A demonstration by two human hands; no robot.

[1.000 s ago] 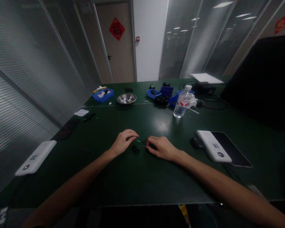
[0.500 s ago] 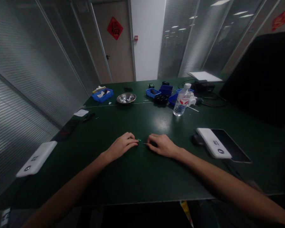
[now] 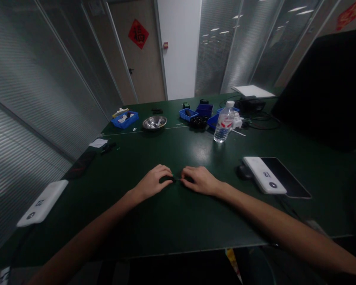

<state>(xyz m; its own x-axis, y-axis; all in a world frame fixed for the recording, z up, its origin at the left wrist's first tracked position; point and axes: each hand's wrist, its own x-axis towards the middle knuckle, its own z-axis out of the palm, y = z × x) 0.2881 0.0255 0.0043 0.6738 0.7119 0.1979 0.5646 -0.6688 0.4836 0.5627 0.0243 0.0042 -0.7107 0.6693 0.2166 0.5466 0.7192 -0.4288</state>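
Note:
My left hand [image 3: 154, 180] rests low over the dark green table, thumb and fingers curled around a small green piece [image 3: 172, 175], mostly covered by the fingertips. A dark patch shows between thumb and forefinger; whether it is shadow or a part, I cannot tell. Opposite it, my right hand [image 3: 200, 179] is closed in a pinch. A short, thin, pale rod-like tip [image 3: 178, 179] sticks out of its fingertips toward the left hand. Its kind is too small to make out. The two hands are a narrow gap apart.
A water bottle [image 3: 224, 122] stands beyond my right hand. Further back are a metal bowl [image 3: 154, 123], a blue tray [image 3: 125, 120] and several blue bins [image 3: 188, 115]. White power banks lie left [image 3: 43, 202] and right [image 3: 264, 175]; a black monitor-like shape [image 3: 329, 91] rises at right.
My left thumb has dropped away from the forefinger, and the dark patch now shows between them. The right hand has come slightly closer to the left. The whole view has shifted a little.

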